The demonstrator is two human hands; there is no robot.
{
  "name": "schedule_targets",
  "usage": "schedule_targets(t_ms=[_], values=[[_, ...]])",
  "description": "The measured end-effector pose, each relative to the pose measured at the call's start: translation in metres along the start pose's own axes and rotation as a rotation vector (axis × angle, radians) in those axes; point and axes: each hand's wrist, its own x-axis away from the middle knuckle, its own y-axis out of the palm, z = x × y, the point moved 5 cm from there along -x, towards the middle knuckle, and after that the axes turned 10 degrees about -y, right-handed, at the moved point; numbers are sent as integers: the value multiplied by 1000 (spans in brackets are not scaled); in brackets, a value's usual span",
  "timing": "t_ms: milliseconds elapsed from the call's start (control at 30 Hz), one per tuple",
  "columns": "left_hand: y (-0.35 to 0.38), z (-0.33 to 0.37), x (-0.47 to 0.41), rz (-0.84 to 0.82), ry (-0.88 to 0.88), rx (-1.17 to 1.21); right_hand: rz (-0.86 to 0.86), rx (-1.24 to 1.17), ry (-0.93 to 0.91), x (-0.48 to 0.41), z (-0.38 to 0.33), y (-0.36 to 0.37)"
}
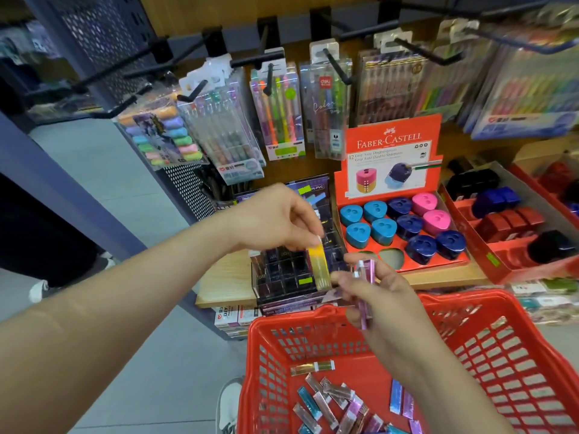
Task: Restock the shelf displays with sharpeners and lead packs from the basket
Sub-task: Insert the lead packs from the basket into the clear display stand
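basket point(470, 297) cropped below, top-right pen packs point(529, 89) blurred

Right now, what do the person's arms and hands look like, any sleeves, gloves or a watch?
The left hand and right hand are bare: no gloves, watch or bracelet, and no sleeve shows on either arm up to the frame edge.

Bright, even indoor light with soft shadows; motion blur smears the hanging packs point(517, 89), edges bowed by wide-angle distortion.

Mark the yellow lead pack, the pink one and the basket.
Yellow translucent lead pack point(319, 266): head view, middle.
Pink metallic lead pack point(368, 274): head view, upper half.
Red plastic basket point(463, 298): head view, far rim.
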Motion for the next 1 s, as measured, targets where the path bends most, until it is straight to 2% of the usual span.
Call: schedule_targets(t_ms=[100,200,333,467,633,800,1000], values=[[-39,-16,-6,340,7,-100,-13,-459,143,-1,0,-3],[-47,-35,-13,510,0,-214,-55,-529,168,4,-4,-6],[-33,-56,-25,531,6,-362,-72,-453,181,11,-4,-4],[-28,-67,-31,569,3,-377,-24,-407,144,13,-5,-7],[-17,-65,-32,553,60,-447,16,-353,174,15,-5,-9],[-20,-59,-33,488,38,-368,20,-302,158,16,-6,-14],[-17,-55,-35,461,42,-488,33,-209,142,18,-6,-14]])
